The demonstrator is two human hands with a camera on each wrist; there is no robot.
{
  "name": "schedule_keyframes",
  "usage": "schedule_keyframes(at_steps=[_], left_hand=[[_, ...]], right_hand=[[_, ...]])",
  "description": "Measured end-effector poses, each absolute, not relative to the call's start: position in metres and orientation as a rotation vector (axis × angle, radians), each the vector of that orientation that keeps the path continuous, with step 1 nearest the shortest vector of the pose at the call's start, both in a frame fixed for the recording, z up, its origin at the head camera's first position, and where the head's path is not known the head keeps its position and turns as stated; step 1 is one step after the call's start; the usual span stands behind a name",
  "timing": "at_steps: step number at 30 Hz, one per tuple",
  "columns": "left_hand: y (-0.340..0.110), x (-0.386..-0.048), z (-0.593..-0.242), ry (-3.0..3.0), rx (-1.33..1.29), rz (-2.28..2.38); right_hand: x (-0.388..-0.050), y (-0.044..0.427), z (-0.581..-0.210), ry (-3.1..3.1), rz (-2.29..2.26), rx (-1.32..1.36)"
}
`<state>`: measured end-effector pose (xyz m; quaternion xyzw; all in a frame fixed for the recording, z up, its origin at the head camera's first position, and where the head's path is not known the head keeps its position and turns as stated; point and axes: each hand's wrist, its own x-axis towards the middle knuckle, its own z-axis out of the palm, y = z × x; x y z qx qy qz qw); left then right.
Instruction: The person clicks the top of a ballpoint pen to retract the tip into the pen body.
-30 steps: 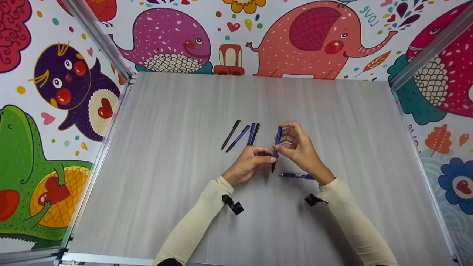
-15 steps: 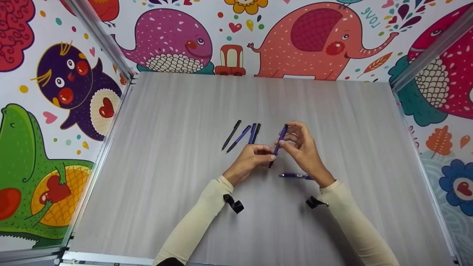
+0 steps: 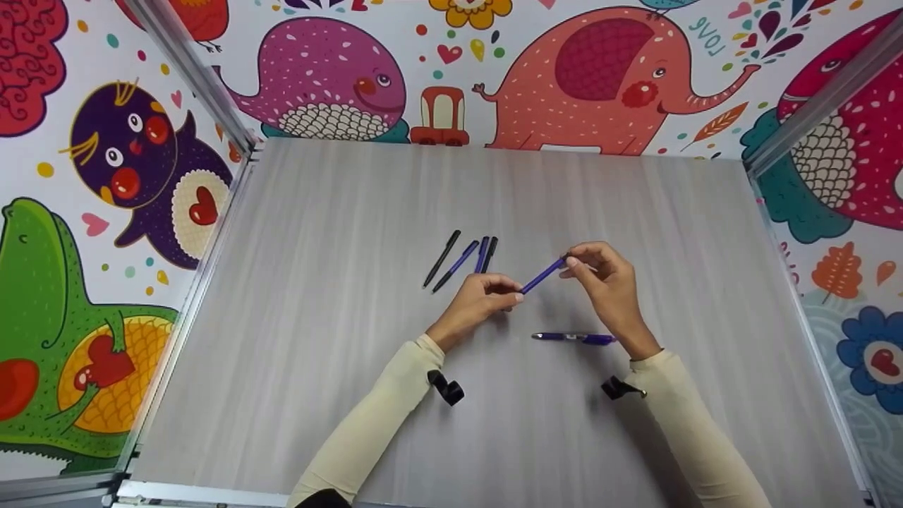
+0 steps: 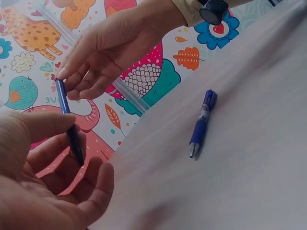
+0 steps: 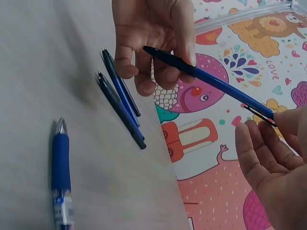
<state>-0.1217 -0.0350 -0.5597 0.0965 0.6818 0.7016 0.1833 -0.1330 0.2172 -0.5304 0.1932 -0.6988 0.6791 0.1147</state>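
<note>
A blue pen with a dark grip is held up off the table between both hands. Near its tip, my left hand pinches the dark grip between thumb and fingers. The thumb and index finger of my right hand pinch the other end, beside the clip, as the right wrist view shows. The pen slants, its clip end to the upper right. Below the hands lies a thicker blue pen with a silver tip, also plain in the left wrist view.
Beyond my left hand lie several slim pens, among them a black pen and a blue pen. They rest on a grey wood-grain table. Cartoon-printed walls and metal posts border it.
My right hand has moved right, still at the pen's clip end. The held pen has swung from nearly upright to a rightward slant. More of the thick pen shows.
</note>
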Motion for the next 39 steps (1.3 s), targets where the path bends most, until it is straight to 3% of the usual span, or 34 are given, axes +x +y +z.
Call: schedule_keyframes(at_steps=[21, 31, 39], left_hand=[[-0.007, -0.129, -0.574, 2.474, 0.441, 1.738], [0.009, -0.136, -0.597, 2.675, 0.610, 1.577], [0.014, -0.132, -0.597, 2.712, 0.671, 1.407]], right_hand=[[-0.117, 0.270, -0.570, -2.377, 1.820, 0.288], [-0.112, 0.291, -0.587, -2.517, 1.724, 0.234], [-0.109, 0.299, -0.602, -2.596, 1.611, 0.211]])
